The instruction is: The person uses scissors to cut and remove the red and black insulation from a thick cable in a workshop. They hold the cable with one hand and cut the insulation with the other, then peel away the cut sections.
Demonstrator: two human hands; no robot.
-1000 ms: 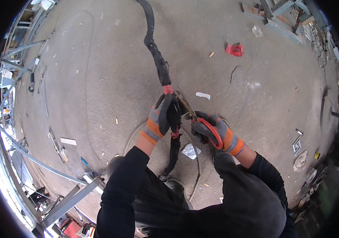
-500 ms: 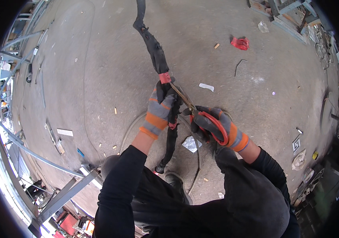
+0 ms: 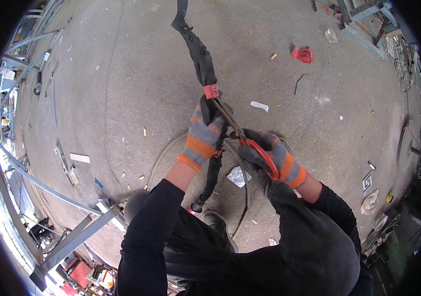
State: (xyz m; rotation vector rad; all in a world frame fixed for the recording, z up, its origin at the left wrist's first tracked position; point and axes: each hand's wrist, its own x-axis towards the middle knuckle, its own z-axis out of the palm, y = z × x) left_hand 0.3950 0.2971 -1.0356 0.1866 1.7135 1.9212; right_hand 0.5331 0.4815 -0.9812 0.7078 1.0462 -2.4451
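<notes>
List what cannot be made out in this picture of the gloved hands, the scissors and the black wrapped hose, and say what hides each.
Head view:
- Scissors: blade tips, hidden at the left hand.
- Right hand: fingers inside the red handles, covered by the glove.
- Black wrapped hose: upper end, cut off by the top edge.
- Red band: tape or clip, too small to tell.
- Hose's lower end: lost against the dark clothing.

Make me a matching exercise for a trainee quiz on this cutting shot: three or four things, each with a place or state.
Things:
1. scissors
2. black sleeved cable
3. red rag
4. red tape band

Places or states:
A. lying loose on the concrete, upper right
B. wrapped round the cable above the left hand
C. held in the right hand
D. gripped by the left hand

Pairs: 1-C, 2-D, 3-A, 4-B
</notes>
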